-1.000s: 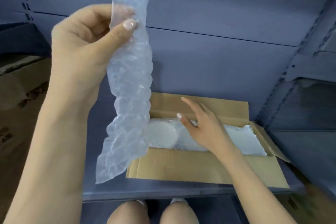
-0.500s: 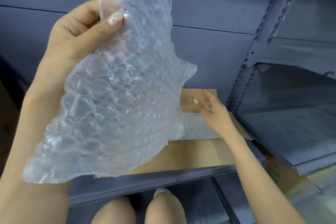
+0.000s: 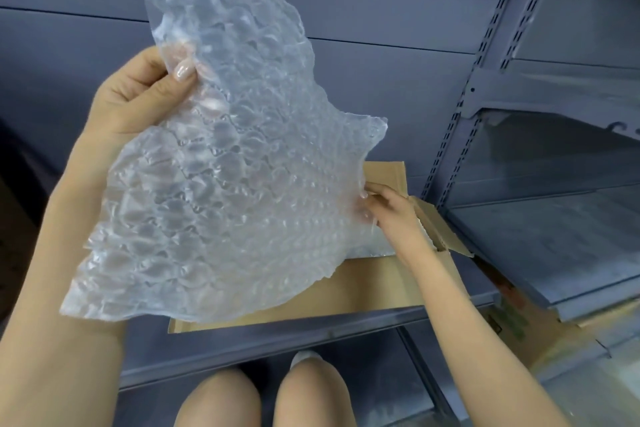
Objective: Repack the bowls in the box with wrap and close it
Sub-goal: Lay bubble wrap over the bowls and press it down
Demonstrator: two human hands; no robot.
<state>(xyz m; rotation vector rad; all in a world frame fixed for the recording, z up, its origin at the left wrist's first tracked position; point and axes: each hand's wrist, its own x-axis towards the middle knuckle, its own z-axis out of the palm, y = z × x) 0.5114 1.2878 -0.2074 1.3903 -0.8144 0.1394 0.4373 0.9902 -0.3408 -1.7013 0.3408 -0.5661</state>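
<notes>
A large clear bubble wrap sheet [image 3: 221,163] hangs spread out in front of me. My left hand [image 3: 138,97] pinches its upper left edge, thumb on top. My right hand [image 3: 391,211] grips the sheet's right edge, low over the box. The open cardboard box [image 3: 346,291] sits on a grey shelf; its near flap lies flat toward me and its far flap [image 3: 384,173] stands up. The wrap hides the inside of the box, so the bowls are out of sight; only a strip of white wrap [image 3: 374,248] shows inside.
Grey metal shelving [image 3: 519,149] rises at the right with slotted uprights. The shelf's front edge [image 3: 311,336] runs below the box. A printed cardboard box [image 3: 512,322] sits low at the right. My knees [image 3: 263,399] show at the bottom.
The wrap, first a hanging narrow strip, has spread out wide. My right hand rose from the box contents and took hold of the sheet's right edge. My left hand lowered a little.
</notes>
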